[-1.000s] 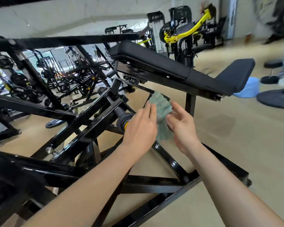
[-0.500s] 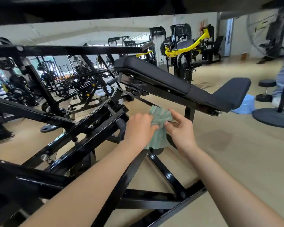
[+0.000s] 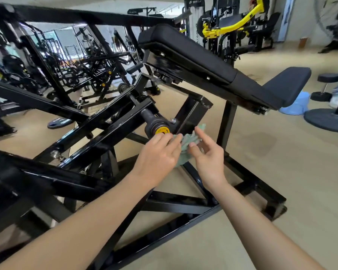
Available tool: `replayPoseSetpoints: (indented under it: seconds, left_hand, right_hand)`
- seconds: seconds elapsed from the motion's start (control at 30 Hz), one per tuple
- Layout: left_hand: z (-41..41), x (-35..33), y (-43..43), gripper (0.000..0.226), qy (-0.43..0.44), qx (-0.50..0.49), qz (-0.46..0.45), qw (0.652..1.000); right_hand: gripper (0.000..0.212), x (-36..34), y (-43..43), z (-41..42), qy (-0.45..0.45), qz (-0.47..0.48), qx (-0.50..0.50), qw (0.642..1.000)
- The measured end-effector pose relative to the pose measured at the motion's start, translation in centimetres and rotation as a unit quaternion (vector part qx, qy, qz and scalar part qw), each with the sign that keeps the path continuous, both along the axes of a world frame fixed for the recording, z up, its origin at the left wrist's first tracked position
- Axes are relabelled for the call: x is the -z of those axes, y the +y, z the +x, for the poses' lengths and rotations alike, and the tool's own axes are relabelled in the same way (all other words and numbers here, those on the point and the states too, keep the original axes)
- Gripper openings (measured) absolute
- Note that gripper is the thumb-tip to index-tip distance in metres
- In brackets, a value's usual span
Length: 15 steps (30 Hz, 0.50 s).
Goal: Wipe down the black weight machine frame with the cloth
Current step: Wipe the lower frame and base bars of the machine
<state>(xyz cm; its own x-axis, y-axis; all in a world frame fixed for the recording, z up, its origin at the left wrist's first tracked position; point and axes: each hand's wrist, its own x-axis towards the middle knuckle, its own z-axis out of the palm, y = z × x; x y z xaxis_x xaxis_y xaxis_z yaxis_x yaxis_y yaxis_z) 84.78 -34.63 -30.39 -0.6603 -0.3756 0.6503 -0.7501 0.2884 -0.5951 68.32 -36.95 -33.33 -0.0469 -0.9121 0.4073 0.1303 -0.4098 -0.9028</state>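
Gym flooring runs under the black frame (image 3: 113, 125); just right of its yellow-capped peg (image 3: 161, 131) our left hand (image 3: 158, 154) grips the green cloth (image 3: 189, 141), our right hand (image 3: 209, 158) loose-fingered against it; we judge it soft, light, best held wadded.

Both bare forearms reached forward from the lower edge, the left forearm (image 3: 82, 225) angling in, the right forearm (image 3: 255, 223) coming up straighter. Left hand (image 3: 156, 156) showed its back to the camera, its fingers (image 3: 173, 140) curled forward over the cloth (image 3: 189, 142), gripping it. Right hand (image 3: 210, 158) sat just beside it, index finger stretched out, thumb tip touching the cloth, the other fingers loosely bent and holding nothing.
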Motion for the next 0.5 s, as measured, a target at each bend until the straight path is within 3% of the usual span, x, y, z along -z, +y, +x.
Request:
replayPoseSetpoints:
  seconds: [0.2, 0.4, 0.5]
  left_hand:
    - [3.3, 4.8, 3.8, 0.022, 0.037, -0.038, 0.057, 0.997]
    - [5.2, 10.3, 7.9, 0.011, 0.188, -0.071, 0.107, 0.974]
    - [5.9, 13.0, 10.3, 0.011, 0.293, -0.122, 0.161, 0.934]
  right_hand:
    - [0.035, 2.7, 2.2, 1.5, 0.01, 0.019, 0.0, 1.0]
    - [0.033, 7.4, 4.9, 4.1, 0.062, 0.069, -0.087, 0.992]
    - [0.033, 9.4, 5.5, 5.9, 0.119, 0.069, -0.142, 0.98]
